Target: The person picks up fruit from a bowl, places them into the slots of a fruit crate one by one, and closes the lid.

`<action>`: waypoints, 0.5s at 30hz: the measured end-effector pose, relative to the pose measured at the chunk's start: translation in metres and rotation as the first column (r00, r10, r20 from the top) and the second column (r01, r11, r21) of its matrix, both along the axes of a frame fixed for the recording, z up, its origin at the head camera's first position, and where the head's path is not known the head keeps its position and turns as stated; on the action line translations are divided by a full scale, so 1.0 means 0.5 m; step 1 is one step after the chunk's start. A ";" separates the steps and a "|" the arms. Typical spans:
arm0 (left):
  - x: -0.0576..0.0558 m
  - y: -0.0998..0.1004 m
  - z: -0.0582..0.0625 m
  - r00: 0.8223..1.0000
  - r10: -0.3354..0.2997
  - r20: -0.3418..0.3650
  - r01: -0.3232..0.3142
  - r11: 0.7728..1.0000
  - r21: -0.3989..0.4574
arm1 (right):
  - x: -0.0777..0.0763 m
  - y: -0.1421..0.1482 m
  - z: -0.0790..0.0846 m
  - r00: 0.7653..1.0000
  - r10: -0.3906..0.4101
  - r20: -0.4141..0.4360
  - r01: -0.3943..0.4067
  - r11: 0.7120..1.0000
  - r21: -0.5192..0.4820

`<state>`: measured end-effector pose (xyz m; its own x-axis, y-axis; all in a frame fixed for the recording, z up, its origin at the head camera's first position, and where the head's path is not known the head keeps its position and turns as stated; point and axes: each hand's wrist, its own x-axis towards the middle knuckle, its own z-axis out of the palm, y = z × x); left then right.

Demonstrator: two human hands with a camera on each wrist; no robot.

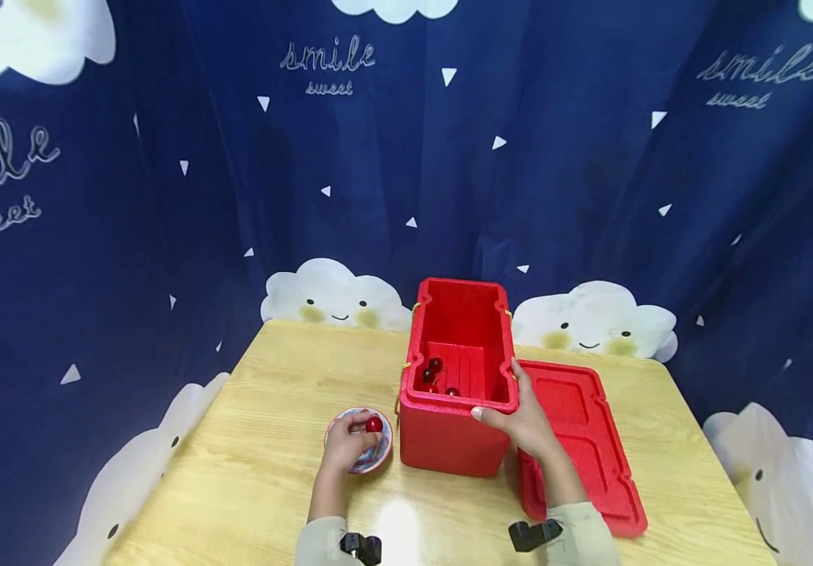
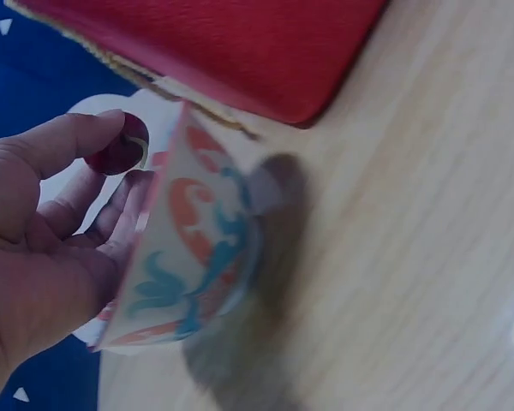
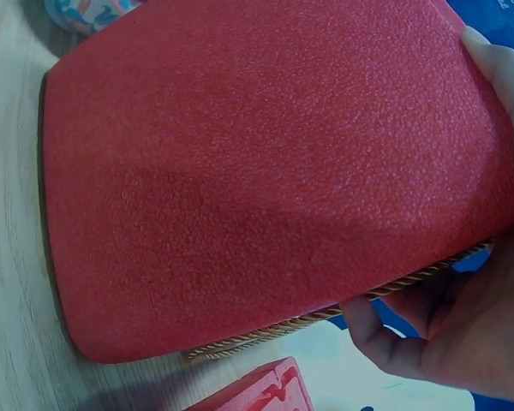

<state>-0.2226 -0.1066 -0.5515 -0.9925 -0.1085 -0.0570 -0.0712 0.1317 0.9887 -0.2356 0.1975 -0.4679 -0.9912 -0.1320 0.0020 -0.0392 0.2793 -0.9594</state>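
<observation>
My left hand (image 1: 343, 446) pinches a dark red cherry (image 1: 374, 424) between thumb and fingers, over a small bowl (image 1: 384, 454). In the left wrist view the cherry (image 2: 111, 158) shows a short pale stem, and the bowl (image 2: 193, 231) has orange and blue patterns outside. To the right stands an uncovered red foam box (image 1: 452, 444). Several dark and red cherries (image 1: 435, 365) lie on its floor near the front. My right hand (image 1: 525, 420) grips the box's front right corner, thumb on the front rim and fingers along the right side.
A red lid (image 1: 576, 424) lies flat on the wooden table (image 1: 251, 456), right of the box. Gold cord (image 3: 325, 318) runs along the box's sides. Behind the table hangs a dark blue curtain (image 1: 378, 157) with white clouds.
</observation>
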 end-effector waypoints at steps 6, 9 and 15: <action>0.024 -0.017 0.039 1.000 0.010 -0.029 -0.008 0.999 0.045 | 0.005 -0.001 -0.007 1.000 0.006 0.006 -0.006 1.000 -0.011; 0.035 -0.022 0.057 0.999 0.003 -0.041 0.000 0.998 0.069 | 0.007 0.000 -0.009 1.000 -0.001 0.014 0.001 1.000 0.002; 0.044 -0.020 0.101 0.995 -0.027 -0.099 0.032 0.998 0.055 | 0.004 -0.002 0.002 1.000 0.012 -0.007 -0.012 1.000 -0.001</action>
